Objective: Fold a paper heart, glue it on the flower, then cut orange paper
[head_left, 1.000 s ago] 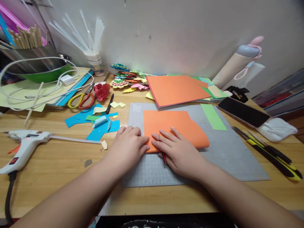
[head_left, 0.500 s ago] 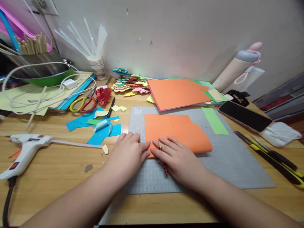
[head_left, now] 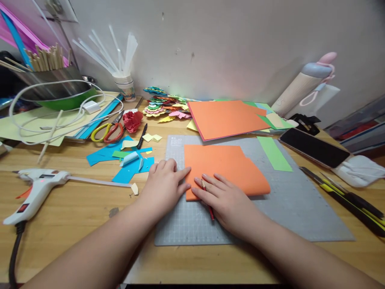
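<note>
A folded sheet of orange paper (head_left: 222, 164) lies on the grey cutting mat (head_left: 177, 228), its right side bulging in a loose, uncreased bend. At its left edge, my left hand (head_left: 164, 184) touches the paper with index finger and thumb parted; the other fingers are curled. My right hand (head_left: 227, 200) rests on the lower part of the sheet with fingers stretched out. Between those fingers sits a red and black pencil (head_left: 211, 212), its sharpened tip pointing away from me.
Left of the mat are a glue gun (head_left: 39, 192), blue paper scraps (head_left: 123, 172), scissors (head_left: 110, 130) and a black pen (head_left: 142, 136). Behind lies more orange paper (head_left: 228, 120). A green strip (head_left: 273, 154), a phone (head_left: 314, 147) and cutter knives (head_left: 345, 200) are on the right.
My left index finger has straightened and slid farther up the paper's left edge, away from the thumb. My right hand and the pencil stay nearly in place.
</note>
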Action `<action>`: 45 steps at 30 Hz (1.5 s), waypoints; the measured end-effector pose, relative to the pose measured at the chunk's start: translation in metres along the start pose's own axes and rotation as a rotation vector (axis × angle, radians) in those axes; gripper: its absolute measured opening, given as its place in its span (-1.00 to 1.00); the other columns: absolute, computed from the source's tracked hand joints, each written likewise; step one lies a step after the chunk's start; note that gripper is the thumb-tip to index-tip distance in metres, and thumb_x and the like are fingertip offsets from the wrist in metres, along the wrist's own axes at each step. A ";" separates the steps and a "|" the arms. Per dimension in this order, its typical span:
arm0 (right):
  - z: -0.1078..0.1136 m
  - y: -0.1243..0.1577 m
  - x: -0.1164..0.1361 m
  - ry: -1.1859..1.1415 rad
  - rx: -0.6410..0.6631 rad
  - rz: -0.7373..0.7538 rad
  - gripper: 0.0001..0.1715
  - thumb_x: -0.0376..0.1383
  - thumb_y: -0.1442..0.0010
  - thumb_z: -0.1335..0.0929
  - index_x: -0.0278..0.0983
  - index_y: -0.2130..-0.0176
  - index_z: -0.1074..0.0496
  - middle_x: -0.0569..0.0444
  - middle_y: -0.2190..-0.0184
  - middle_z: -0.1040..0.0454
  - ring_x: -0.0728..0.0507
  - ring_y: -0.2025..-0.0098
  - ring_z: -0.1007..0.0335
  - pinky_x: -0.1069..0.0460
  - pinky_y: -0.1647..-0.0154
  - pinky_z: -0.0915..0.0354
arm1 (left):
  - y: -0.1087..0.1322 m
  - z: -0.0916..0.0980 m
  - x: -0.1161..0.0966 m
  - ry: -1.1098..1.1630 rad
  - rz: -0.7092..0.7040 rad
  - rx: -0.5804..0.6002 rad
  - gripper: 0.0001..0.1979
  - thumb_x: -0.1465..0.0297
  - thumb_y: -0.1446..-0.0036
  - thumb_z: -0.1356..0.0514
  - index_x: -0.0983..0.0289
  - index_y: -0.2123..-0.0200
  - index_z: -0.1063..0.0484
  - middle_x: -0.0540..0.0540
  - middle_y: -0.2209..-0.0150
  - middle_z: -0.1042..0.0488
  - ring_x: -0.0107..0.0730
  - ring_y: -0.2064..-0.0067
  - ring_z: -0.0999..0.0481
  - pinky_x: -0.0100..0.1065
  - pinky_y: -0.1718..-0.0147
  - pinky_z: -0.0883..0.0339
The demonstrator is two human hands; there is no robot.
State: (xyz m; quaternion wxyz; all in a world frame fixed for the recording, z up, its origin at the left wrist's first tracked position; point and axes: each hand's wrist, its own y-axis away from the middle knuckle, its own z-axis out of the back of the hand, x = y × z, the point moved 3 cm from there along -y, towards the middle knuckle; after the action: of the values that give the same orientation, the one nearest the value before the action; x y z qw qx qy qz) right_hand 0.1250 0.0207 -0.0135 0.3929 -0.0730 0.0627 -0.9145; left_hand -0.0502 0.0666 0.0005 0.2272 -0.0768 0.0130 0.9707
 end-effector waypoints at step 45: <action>0.005 0.002 0.006 -0.248 0.121 0.128 -0.49 -0.58 -0.14 -0.13 -0.26 -0.01 -0.33 0.08 -0.19 -0.30 -0.13 -0.28 -0.06 -0.30 -0.30 0.09 | -0.004 -0.006 0.008 0.011 0.028 -0.068 -0.61 0.14 -0.12 -0.19 -0.07 -0.05 -0.39 0.08 0.18 -0.32 -0.13 0.10 -0.28 -0.12 0.12 -0.12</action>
State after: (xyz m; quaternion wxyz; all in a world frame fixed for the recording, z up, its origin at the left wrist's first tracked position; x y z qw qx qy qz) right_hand 0.1233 0.0148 -0.0086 0.4589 -0.1575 -0.0370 -0.8736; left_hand -0.0543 0.0731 -0.0069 0.2110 -0.0897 -0.0175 0.9732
